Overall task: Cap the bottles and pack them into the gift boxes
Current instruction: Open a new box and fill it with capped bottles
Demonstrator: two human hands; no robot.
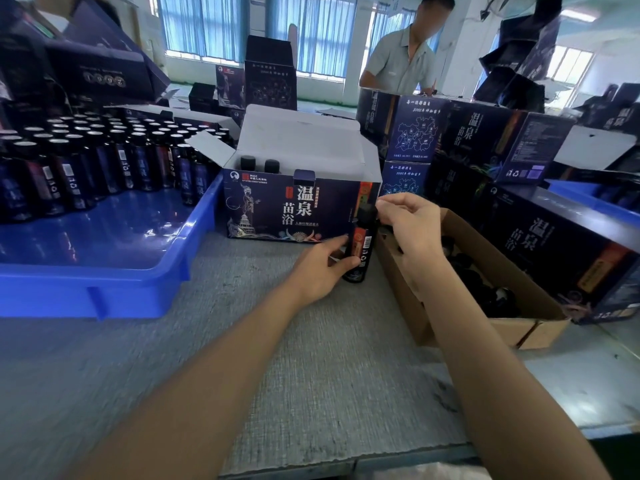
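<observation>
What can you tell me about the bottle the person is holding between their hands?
The bottle is small, dark and slim, seemingly glass or glossy plastic, with an orange-red label bearing a barcode and a black cap. It stands upright on the grey table, right in front of the open gift box. The left hand grips its body low down, while the right hand closes over the cap from the side.
</observation>
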